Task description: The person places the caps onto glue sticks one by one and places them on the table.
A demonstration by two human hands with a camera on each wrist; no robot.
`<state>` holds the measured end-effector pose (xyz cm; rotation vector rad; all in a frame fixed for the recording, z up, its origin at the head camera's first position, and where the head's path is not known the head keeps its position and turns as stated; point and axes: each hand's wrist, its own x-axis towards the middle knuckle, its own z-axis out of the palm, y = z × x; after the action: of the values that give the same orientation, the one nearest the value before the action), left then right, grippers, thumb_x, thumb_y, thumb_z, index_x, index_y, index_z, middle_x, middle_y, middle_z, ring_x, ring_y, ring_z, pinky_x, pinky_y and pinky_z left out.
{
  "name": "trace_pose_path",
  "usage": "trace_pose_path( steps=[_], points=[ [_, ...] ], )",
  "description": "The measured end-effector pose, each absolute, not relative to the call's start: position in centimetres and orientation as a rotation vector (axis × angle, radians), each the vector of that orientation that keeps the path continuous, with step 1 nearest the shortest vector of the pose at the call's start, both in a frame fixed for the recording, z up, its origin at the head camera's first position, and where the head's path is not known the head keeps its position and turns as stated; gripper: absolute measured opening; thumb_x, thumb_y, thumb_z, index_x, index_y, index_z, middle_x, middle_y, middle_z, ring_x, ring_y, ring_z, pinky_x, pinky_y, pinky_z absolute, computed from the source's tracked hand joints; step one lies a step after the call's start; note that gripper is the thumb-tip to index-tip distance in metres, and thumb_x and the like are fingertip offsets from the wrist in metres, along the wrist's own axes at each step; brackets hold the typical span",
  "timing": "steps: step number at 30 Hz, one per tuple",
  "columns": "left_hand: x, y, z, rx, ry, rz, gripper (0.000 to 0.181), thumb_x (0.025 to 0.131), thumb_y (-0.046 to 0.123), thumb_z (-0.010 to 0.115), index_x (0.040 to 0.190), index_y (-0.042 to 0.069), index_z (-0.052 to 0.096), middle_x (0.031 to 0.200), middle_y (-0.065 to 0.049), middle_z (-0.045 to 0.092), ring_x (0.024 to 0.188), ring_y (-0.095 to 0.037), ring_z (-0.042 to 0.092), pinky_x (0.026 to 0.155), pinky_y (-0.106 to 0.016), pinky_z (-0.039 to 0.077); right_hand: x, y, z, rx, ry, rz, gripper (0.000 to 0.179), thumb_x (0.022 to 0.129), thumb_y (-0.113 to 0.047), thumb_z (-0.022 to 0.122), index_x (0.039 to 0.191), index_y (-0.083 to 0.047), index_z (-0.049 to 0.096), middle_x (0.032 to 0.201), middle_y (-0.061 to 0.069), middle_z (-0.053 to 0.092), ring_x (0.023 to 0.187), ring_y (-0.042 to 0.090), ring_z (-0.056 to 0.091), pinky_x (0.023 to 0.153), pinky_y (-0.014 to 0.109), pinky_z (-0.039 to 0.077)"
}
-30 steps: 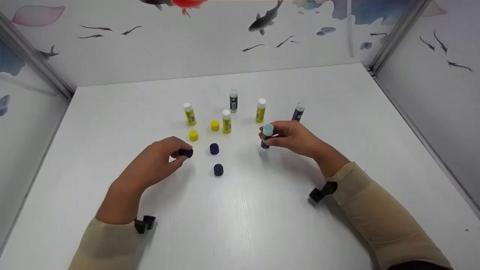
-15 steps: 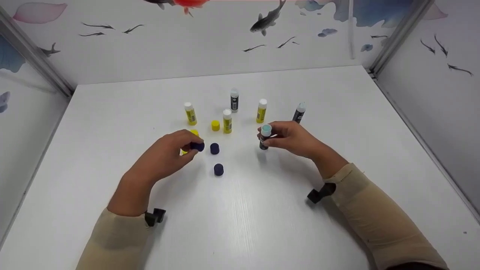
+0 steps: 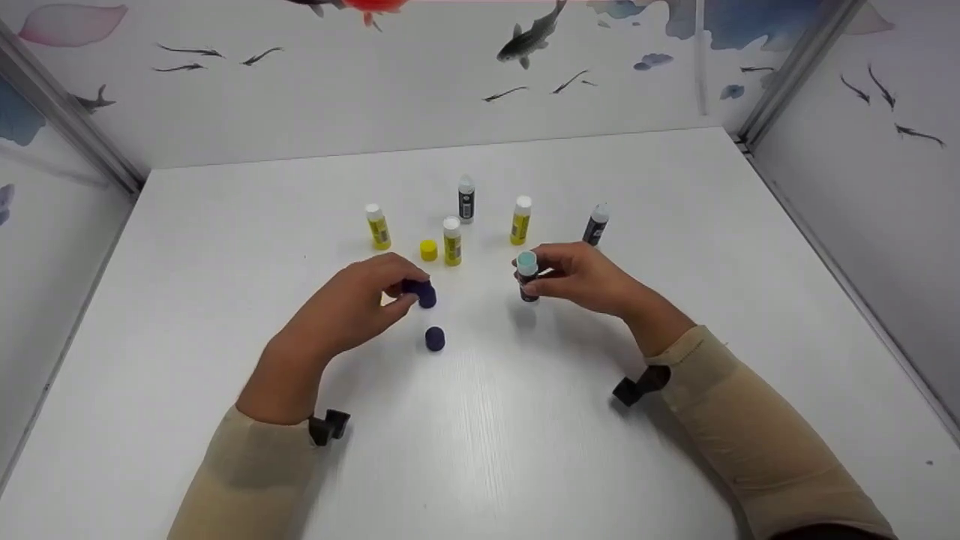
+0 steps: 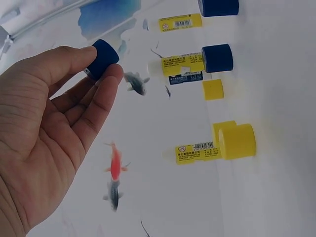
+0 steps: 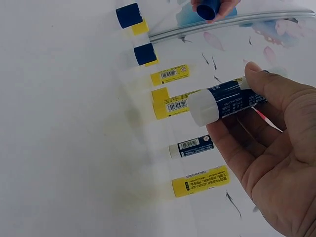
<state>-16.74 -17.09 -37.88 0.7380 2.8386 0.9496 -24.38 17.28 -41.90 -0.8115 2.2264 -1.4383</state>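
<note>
While I've got the left hand (image 3: 352, 307) pinching a dark blue cap (image 4: 105, 58) around mid-frame, the right hand (image 3: 589, 279) grips a navy glue stick (image 5: 232, 98) right of centre. Yellow sticks (image 3: 453, 249) stand upper-middle.

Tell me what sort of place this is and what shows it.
Probably a small work booth: a white tabletop is walled at the back and both sides by fish-patterned panels, with metal strips running up the corners.
</note>
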Motion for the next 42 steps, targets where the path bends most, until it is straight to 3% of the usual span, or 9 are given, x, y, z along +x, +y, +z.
trace_pose_path(
  steps=[4, 12, 17, 23, 33, 42],
  points=[
    [-17.0, -16.6, -37.7, 0.747, 2.828, 0.955, 0.026, 0.097, 0.008, 0.072, 0.123, 0.012, 0.073, 0.117, 0.000, 0.072, 0.103, -0.019, 0.068, 0.097, -0.039, 0.058, -24.3, 17.3, -41.8, -0.844, 2.239, -1.435, 0.028, 0.092, -0.005, 0.077, 0.120, -0.009, 0.073, 0.108, 0.004, 0.071, 0.104, 0.020, 0.070, 0.088, 0.028, 0.060],
    [-17.4, -15.2, -37.4, 0.770, 2.810, 0.965, 0.023, 0.098, 0.009, 0.071, 0.121, 0.015, 0.073, 0.115, 0.001, 0.070, 0.102, -0.017, 0.067, 0.097, -0.036, 0.059, -24.3, 17.2, -42.1, -0.870, 2.194, -1.434, 0.028, 0.092, -0.005, 0.078, 0.118, -0.002, 0.071, 0.109, 0.009, 0.070, 0.100, 0.018, 0.072, 0.088, 0.030, 0.062],
    [-17.7, -14.4, -37.1, 0.827, 2.813, 0.985, 0.026, 0.098, 0.007, 0.070, 0.123, 0.013, 0.073, 0.115, -0.002, 0.070, 0.101, -0.017, 0.067, 0.095, -0.038, 0.059, -24.1, 17.2, -41.9, -0.880, 2.200, -1.419, 0.025, 0.093, -0.007, 0.077, 0.118, -0.005, 0.072, 0.108, 0.012, 0.073, 0.095, 0.020, 0.071, 0.086, 0.029, 0.062],
    [-18.0, -13.8, -37.2, 0.889, 2.810, 1.014, 0.026, 0.098, 0.008, 0.070, 0.124, 0.012, 0.073, 0.117, -0.002, 0.071, 0.100, -0.017, 0.065, 0.093, -0.035, 0.058, -24.1, 17.2, -41.8, -0.934, 2.279, -1.341, 0.017, 0.095, -0.012, 0.076, 0.112, -0.011, 0.073, 0.102, 0.003, 0.069, 0.090, 0.021, 0.067, 0.080, 0.027, 0.061],
    [-18.1, -13.1, -38.0, 0.913, 2.844, 1.025, 0.028, 0.099, 0.007, 0.069, 0.127, 0.011, 0.071, 0.124, -0.004, 0.071, 0.109, -0.017, 0.071, 0.098, -0.032, 0.059, -23.7, 17.0, -41.3, -0.859, 2.229, -1.322, 0.034, 0.093, -0.012, 0.078, 0.127, -0.014, 0.072, 0.108, 0.007, 0.073, 0.095, 0.023, 0.069, 0.083, 0.029, 0.063],
    [-18.2, -12.9, -38.8, 0.990, 2.839, 1.082, 0.028, 0.099, 0.007, 0.069, 0.127, 0.011, 0.070, 0.123, -0.003, 0.070, 0.108, -0.016, 0.070, 0.096, -0.030, 0.059, -23.4, 16.7, -41.1, -0.896, 2.255, -1.276, 0.031, 0.093, -0.014, 0.079, 0.124, -0.016, 0.074, 0.107, 0.005, 0.070, 0.094, 0.023, 0.069, 0.081, 0.028, 0.062]
  ],
)
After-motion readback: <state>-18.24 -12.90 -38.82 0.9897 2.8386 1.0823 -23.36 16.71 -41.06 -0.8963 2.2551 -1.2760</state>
